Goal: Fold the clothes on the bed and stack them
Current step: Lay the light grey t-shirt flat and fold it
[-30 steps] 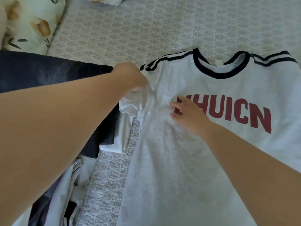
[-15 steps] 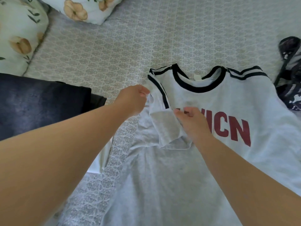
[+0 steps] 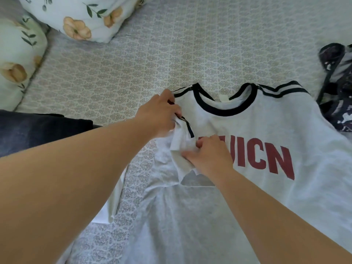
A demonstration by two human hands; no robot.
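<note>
In the middle of the frame, spreading to the lower right, a light grey T-shirt (image 3: 219, 197) with dark neck trim and red chest lettering lies face up on the patterned bedspread (image 3: 152, 54). Its sleeve (image 3: 183, 143) on the frame's left side is turned in over the chest. The left hand (image 3: 160, 115) pinches the striped shoulder edge of that sleeve, fingers curled on the cloth; the right hand (image 3: 209, 157) presses on the folded sleeve, its fingers bent on the fabric, though whether it pins or grips I cannot tell. The shirt looks a light, soft jersey, limp and quick to wrinkle, so it will likely slide and sag unless carried by seams; the shoulder seam and the hem corners seem the best holds. At the left edge lies a dark navy garment (image 3: 38, 130), with a piece of white cloth (image 3: 114, 202) showing just below it beside the shirt's side. Floral pillows (image 3: 80, 18) fill the upper left. A dark patterned garment (image 3: 339, 88) sits at the right edge, touching the far shoulder, and may crowd that side's fold.
</note>
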